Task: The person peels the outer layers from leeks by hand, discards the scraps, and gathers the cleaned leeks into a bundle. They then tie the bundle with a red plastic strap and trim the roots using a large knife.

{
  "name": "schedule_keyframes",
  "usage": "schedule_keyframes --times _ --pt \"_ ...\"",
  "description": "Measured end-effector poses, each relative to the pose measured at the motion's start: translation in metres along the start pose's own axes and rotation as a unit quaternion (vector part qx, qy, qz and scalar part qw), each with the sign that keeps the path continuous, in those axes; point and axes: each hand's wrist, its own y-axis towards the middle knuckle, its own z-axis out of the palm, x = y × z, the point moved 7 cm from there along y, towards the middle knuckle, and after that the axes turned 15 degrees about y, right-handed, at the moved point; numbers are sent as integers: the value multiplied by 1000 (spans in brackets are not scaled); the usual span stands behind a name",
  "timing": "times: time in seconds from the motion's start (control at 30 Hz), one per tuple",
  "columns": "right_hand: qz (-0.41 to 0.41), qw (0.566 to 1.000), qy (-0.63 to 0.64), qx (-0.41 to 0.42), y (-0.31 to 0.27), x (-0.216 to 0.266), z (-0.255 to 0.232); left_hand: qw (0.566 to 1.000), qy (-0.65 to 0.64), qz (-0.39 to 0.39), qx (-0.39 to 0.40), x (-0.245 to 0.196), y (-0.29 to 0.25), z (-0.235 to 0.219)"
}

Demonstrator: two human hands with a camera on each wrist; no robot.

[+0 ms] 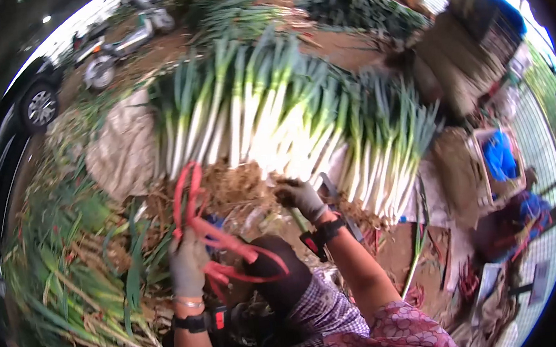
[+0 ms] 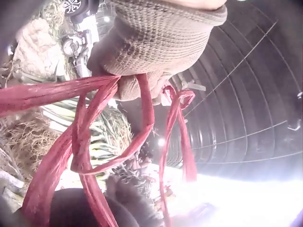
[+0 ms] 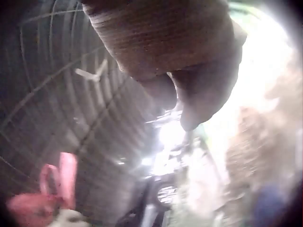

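In the head view my gloved left hand [image 1: 190,265] grips a bundle of red plastic tying strips [image 1: 224,240]. Their loops stand above the fist, and loose ends trail to the right. The left wrist view shows the strips [image 2: 52,165] hanging from the curled fingers of the glove [image 2: 151,47]. My gloved right hand [image 1: 304,198] reaches to the root end of a row of leeks [image 1: 245,110], just right of a brown clump of roots [image 1: 232,184]. Bent, parted fingers show on the right hand [image 3: 170,47] in its wrist view, with nothing visible between them.
More leeks [image 1: 382,143] lie at the right, roots toward me. Loose leaves [image 1: 69,294] are heaped at the left beside a pale sack [image 1: 124,145]. A crate [image 1: 521,170] holding something blue stands at the right. A motorbike [image 1: 125,44] and a car wheel [image 1: 40,106] are far left.
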Motion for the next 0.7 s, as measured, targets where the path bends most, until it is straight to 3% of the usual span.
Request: schedule_keyframes --times 0.03,0.07,0.1,0.13,0.17,0.2,0.23,0.27,0.3,0.33,0.4,0.47,0.5,0.57,0.6,0.67,0.7 --pt "-28 980 -190 -56 7 -44 -78 1000 15 -9 0 7 5 -1" --pt "-56 941 -310 -124 -23 -57 -116 999 22 -21 -9 14 9 -2" --pt "-67 883 -421 -198 -56 -70 -153 999 23 -36 -16 19 11 0" --pt "-134 786 -552 -245 -82 -123 -227 998 23 -48 -26 25 14 1" --pt "17 708 -661 -248 -112 -169 -278 997 26 -69 -26 35 19 -1" --pt "27 702 -615 -359 -137 -163 -291 996 29 -84 -25 47 28 -4" --pt "25 690 -553 -466 -165 -158 -301 995 81 -45 -41 55 39 -7" --pt "180 645 -513 -537 -187 -150 -302 989 132 -8 -61 64 49 -10" --pt "187 642 -484 -565 -196 -149 -307 990 130 -1 -62 76 58 -15" --pt "191 639 -453 -591 -200 -151 -321 993 101 -40 -47 95 72 -21" --pt "261 673 -450 -526 -202 -168 -362 993 73 -88 -41 103 87 -11" --pt "314 654 -489 -484 -195 -134 -352 997 35 -55 -47 76 94 21" --pt "315 641 -506 -484 -194 -126 -351 995 54 -67 -43 83 103 19" --pt "303 618 -516 -510 -195 -117 -342 954 268 130 -25 59 114 40" --pt "309 606 -549 -486 -193 -126 -349 966 241 91 9 79 128 35" --pt "343 614 -574 -419 -193 -133 -346 975 214 50 36 71 136 38" --pt "346 615 -577 -412 -196 -137 -342 992 91 -35 82 54 127 65"
